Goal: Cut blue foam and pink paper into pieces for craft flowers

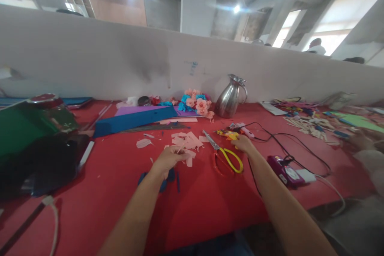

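Observation:
My left hand [169, 159] is closed in a pinch on a small pink paper strip [181, 149], just in front of a scatter of pink paper pieces [187, 141] on the red table cover [120, 192]. My right hand [242, 144] reaches forward with fingers curled onto a yellow glue gun [226, 133] lying on the table; its black cord [282, 148] trails right. Yellow-handled scissors [225, 153] lie between my two hands. Blue paper scraps [168, 178] sit under my left wrist.
Finished pink and blue paper flowers [196, 103] and a steel jug [229, 97] stand by the white partition. A blue foam sheet [135, 119] lies at the back left, a green sheet [21, 128] and dark bag [42, 164] at left. A purple device [283, 170] and another person's arm [370, 156] are at right.

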Tool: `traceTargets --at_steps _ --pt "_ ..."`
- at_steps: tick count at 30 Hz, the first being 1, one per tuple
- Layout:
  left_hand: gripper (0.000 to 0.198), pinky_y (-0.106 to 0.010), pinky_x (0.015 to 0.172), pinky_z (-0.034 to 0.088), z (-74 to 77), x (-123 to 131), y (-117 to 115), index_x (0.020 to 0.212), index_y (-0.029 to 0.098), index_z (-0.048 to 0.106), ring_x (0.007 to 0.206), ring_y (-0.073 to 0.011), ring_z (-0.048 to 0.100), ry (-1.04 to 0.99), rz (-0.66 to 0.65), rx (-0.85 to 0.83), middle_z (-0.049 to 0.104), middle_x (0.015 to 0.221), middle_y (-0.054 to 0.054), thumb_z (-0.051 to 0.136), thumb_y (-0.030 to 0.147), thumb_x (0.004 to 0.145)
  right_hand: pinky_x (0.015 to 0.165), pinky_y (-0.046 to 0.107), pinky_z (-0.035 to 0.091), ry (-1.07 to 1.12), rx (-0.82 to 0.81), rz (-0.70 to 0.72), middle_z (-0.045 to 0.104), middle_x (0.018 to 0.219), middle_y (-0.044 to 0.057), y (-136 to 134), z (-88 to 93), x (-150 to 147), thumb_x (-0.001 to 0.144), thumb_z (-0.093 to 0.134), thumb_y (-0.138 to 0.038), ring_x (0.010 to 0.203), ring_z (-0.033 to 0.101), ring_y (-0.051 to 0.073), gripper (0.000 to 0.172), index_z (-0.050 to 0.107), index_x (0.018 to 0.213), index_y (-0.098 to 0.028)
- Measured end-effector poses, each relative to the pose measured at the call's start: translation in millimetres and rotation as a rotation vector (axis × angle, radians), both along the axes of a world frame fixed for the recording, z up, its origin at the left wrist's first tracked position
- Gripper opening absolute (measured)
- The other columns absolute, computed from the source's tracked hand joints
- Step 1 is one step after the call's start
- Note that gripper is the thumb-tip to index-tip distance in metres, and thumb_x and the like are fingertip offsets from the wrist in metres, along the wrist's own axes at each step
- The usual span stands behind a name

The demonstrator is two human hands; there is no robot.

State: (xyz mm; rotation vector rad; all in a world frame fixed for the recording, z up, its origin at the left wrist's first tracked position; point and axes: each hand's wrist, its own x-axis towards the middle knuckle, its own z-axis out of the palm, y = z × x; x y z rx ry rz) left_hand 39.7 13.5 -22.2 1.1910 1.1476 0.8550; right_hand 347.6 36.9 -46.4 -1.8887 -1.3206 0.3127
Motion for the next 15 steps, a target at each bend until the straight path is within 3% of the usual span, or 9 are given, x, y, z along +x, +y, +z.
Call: traceTargets --at_steps 3,6,8,9,11,15 --pt "0.015 -0.022 0.050 0.032 2.3 0 -1 0.051 0.016 0.062 0.048 -0.0094 0.044 0.085 -0.004 -0.021 0.055 0.048 0.003 0.073 0.026 0.051 0.045 0.023 0.034 0.153 0.001 0.010 0.048 0.047 -0.004 -8 8.8 -8 0.062 0.063 -0.026 0.046 0.048 0.011 0.016 0.049 0.060 -0.019" --pt "0.011 -0.023 0.049 0.031 0.7 2 -2 0.051 0.015 0.063 0.047 -0.0100 0.043 0.187 0.017 -0.062 0.050 0.043 0.004 0.068 0.024 0.054 0.047 0.021 0.039 0.358 0.037 0.071 0.055 0.058 -0.004 -34 21.6 -17 0.060 0.065 -0.030 0.050 0.052 0.010 0.023 0.052 0.074 -0.019" --pt "0.010 -0.023 0.048 0.031 -1.8 4 -2 0.051 0.014 0.064 0.048 -0.0111 0.044 0.246 0.008 -0.057 0.050 0.043 0.003 0.067 0.024 0.054 0.047 0.020 0.039 0.753 0.052 0.206 0.061 0.067 -0.002 -58 30.3 -24 0.054 0.073 -0.029 0.054 0.053 0.011 0.033 0.054 0.080 -0.019" --pt "0.010 -0.023 0.049 0.031 -3.0 5 -3 0.051 0.014 0.065 0.049 -0.0117 0.045 0.274 -0.002 -0.049 0.051 0.043 0.003 0.067 0.024 0.054 0.044 0.020 0.037 0.840 0.001 0.265 0.061 0.068 -0.001 -70 33.9 -28 0.056 0.074 -0.031 0.053 0.052 0.010 0.034 0.054 0.080 -0.019" --pt "0.009 -0.024 0.050 0.032 -4.2 7 -3 0.051 0.014 0.066 0.052 -0.0129 0.047 0.325 -0.011 -0.033 0.054 0.046 0.001 0.067 0.023 0.053 0.040 0.018 0.030 0.866 -0.060 0.310 0.060 0.065 -0.001 -91 38.8 -39 0.063 0.074 -0.037 0.049 0.048 0.008 0.032 0.054 0.081 -0.018" --pt "0.007 -0.024 0.050 0.033 -4.4 9 -4 0.050 0.014 0.066 0.053 -0.0136 0.049 0.400 -0.006 -0.014 0.055 0.047 0.001 0.066 0.021 0.053 0.041 0.019 0.032 0.710 -0.207 0.399 0.050 0.049 -0.005 -117 37.1 -63 0.072 0.063 -0.053 0.042 0.041 0.007 0.038 0.052 0.078 -0.017"
